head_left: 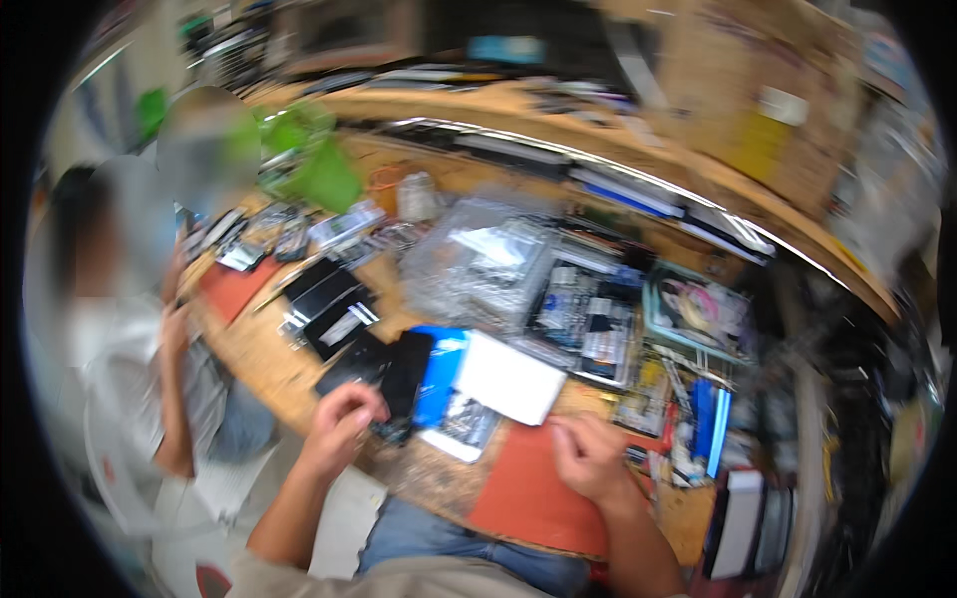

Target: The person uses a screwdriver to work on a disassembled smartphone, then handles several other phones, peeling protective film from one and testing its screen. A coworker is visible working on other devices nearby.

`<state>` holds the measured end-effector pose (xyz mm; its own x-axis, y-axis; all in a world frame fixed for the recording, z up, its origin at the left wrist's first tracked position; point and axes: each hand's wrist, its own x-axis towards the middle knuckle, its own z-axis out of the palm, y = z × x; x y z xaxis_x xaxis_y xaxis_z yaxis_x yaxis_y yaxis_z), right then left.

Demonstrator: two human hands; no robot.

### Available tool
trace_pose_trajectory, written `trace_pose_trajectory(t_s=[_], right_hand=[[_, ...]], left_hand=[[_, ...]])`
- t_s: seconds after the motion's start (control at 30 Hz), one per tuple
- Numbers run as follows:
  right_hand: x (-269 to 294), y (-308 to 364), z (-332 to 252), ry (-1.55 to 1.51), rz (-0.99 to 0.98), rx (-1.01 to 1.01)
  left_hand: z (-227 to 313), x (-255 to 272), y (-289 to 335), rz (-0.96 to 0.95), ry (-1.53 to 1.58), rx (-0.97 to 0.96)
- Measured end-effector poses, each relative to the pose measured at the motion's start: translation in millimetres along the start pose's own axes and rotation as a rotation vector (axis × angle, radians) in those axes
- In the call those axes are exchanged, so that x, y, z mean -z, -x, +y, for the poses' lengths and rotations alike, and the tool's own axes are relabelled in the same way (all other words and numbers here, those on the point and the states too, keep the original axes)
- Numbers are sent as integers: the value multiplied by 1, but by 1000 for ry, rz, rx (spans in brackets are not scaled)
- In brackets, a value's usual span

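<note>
My left hand (344, 423) is over the bench's front edge, its fingers curled together beside a black phone-like panel (404, 371). Whatever those fingers may hold is too blurred to make out. At the right, my right hand (590, 453) hovers above an orange-red mat (525, 488), thumb and fingers pinched close to the corner of a white rectangular tray or sheet (513, 380). I cannot make out what that pinch holds. Between my hands lie a blue packet (440, 375) and a light-framed phone part (465, 426).
Behind are clear plastic trays (478, 254) and a tray of phone parts (588, 319). Tools (706, 419) crowd the right side, under a wooden shelf (658, 145). A green bin (317, 169) stands far left. Another person (150, 349) sits at the left.
</note>
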<state>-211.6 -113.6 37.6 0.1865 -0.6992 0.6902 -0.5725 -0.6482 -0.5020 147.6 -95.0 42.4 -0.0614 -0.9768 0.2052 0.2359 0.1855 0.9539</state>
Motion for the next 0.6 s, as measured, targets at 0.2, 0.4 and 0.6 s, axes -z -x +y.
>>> trace_pose_trajectory(t_s=[0.2,0.4,0.6], right_hand=[[-5,0,-10,-30,-76,16],[-14,0,-13,-34,-42,-34],[-8,6,-47,146,-42,43]], left_hand=[[11,77,13,480,-92,24],[60,205,-91,762,78,-289],[24,267,-144,796,39,-59]])
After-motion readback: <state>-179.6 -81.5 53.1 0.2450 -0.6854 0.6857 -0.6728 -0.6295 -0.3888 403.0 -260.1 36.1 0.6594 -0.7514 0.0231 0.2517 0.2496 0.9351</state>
